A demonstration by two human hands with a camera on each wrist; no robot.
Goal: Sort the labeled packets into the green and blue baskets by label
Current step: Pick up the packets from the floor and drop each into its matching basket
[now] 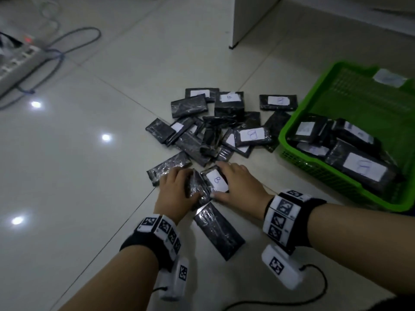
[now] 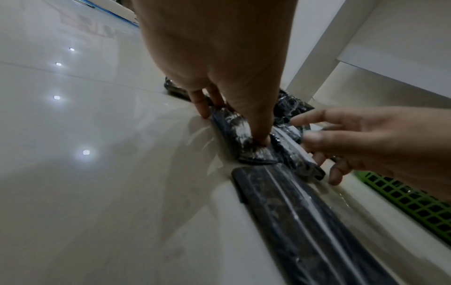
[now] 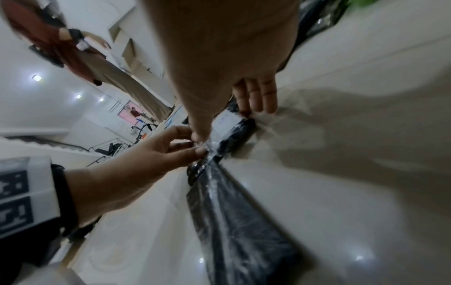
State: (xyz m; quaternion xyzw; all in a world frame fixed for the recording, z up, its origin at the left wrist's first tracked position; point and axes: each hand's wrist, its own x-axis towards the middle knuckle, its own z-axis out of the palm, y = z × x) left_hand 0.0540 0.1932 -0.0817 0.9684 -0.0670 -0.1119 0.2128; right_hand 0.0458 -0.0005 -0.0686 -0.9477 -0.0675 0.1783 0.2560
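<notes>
Black wrapped packets, several with white labels, lie in a pile [image 1: 215, 126] on the tiled floor. My left hand [image 1: 188, 182] grips an unlabelled-side black packet [image 1: 195, 187] at the pile's near edge, thumb pressing on it [image 2: 261, 138]. Beside it, my right hand [image 1: 224, 178] pinches a packet marked B [image 1: 216, 181] between thumb and fingers, its white label [image 3: 227, 121] facing up. The green basket [image 1: 314, 104] stands at the right and holds several labelled packets.
One more black packet [image 1: 219, 230] lies between my wrists. A power strip [image 1: 20, 61] with cables lies at the far left. A white furniture leg [image 1: 251, 21] stands behind the pile. Another person [image 3: 61, 44] stands in the distance.
</notes>
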